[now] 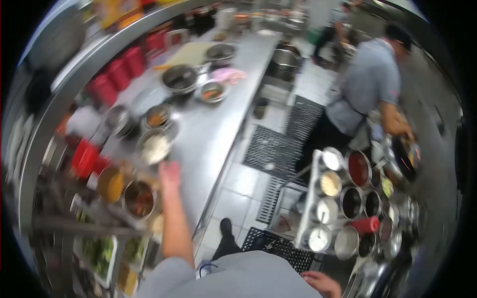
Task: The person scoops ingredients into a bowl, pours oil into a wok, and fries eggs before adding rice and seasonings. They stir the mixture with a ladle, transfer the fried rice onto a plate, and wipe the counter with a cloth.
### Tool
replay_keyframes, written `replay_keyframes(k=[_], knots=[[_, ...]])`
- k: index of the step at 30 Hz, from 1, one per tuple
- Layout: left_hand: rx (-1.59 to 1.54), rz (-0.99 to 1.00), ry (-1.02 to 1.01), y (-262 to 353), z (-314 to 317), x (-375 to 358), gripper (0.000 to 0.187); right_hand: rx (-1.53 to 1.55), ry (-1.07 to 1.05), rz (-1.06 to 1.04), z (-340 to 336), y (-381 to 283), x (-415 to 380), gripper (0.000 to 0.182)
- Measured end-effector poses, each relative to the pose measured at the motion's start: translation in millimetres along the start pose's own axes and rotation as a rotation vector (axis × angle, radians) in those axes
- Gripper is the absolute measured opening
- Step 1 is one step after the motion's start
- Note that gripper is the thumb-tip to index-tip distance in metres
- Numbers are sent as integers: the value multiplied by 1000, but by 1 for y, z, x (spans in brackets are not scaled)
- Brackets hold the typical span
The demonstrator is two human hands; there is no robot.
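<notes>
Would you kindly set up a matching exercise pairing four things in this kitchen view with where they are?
Things:
1. left hand
2. right hand
3. round steel bowl of white food
4. row of red plastic tubs

Places:
A. along the shelf edge at upper left
B. low at the frame's bottom edge, by the grey shirt
C. on the long steel counter, just beyond the outstretched fingers
D. reached out over the counter's near end

Pairs: 1-D, 2-B, 3-C, 4-A

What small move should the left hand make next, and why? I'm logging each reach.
Probably lower onto the bowl of white food. The left hand hovers open just right of its rim, holding nothing, while the right hand stays low by the body.
</notes>
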State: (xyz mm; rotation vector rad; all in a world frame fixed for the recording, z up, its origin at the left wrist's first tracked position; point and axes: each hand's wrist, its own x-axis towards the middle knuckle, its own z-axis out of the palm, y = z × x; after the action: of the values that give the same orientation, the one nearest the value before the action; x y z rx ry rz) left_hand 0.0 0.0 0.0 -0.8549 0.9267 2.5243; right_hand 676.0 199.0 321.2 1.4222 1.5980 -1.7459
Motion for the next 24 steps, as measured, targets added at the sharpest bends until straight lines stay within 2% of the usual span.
replay_keyframes(k=[1, 2, 3, 4, 5, 7, 8, 9, 11, 13, 15, 16, 20, 24], knots=[[22, -67, -56, -29, 30, 13, 46, 53, 74, -2, 22, 9, -12, 42], [-20, -83, -32, -23, 29, 18, 47, 39, 291, -114, 36, -46, -32, 38], [88, 45, -199, 44, 138, 55, 46, 128, 463, -331, 47, -90, 38, 33], [89, 66, -228, 63, 134, 64, 44, 319, 646, -461, 51, -92, 48, 27], [138, 96, -182, 76, 125, 73, 41, 40, 834, -384, 36, -92, 41, 26], [184, 156, -133, 88, 119, 75, 32, 126, 1052, -531, 16, -114, 39, 24], [228, 211, -130, 96, 121, 78, 29, 105, 1077, -521, 3, -118, 45, 26], [244, 180, -90, 96, 124, 76, 29, 66, 1099, -515, -8, -118, 49, 29], [256, 139, 7, 96, 124, 65, 28, -317, 1015, -476, -23, -118, 64, 38], [358, 194, -49, 89, 116, 48, 27, -347, 838, -451, -32, -117, 100, 44], [483, 228, -112, 72, 108, -4, 27, -446, 758, -592, -39, -115, 142, 45], [489, 239, -147, 62, 103, -30, 25, -428, 725, -608, -37, -120, 154, 41], [540, 0, -127, 39, 79, -91, 20, -463, 490, -622, -52, -109, 202, 24], [656, -128, -224, 5, 72, -161, 16, -222, 687, -664, -53, -70, 155, 20]])
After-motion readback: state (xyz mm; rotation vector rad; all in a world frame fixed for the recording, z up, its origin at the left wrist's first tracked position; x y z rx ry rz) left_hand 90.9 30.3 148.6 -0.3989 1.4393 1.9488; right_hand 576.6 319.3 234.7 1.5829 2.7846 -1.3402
